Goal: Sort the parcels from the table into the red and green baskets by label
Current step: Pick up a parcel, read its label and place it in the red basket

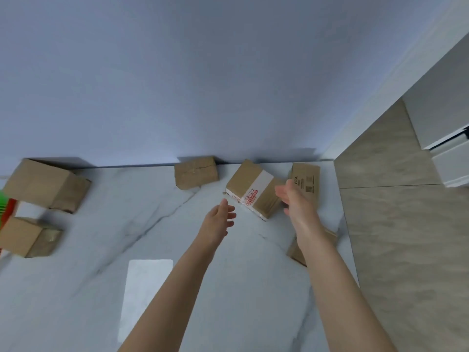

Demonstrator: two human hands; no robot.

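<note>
A cardboard parcel with white tape and a red label (pixel 250 190) lies on the white marble table (pixel 127 237) near the wall. My left hand (pixel 219 218) reaches toward its near left corner, fingers straight, a little short of it. On the parcel's right side is my right hand (pixel 294 199), open, close to or touching the box. Behind that hand lies a printed parcel (pixel 308 180), and another parcel (pixel 297 250) sits under my right forearm. Slivers of the green basket (pixel 3 199) and red basket (pixel 9 210) show at the left edge.
A plain parcel (pixel 196 172) rests against the wall at centre. Two more parcels (pixel 44 185) (pixel 26 236) stand at the left. A white sheet (pixel 146 295) lies near the front. The table ends on the right above a tiled floor (pixel 406 237); a white cabinet (pixel 444 138) stands beyond.
</note>
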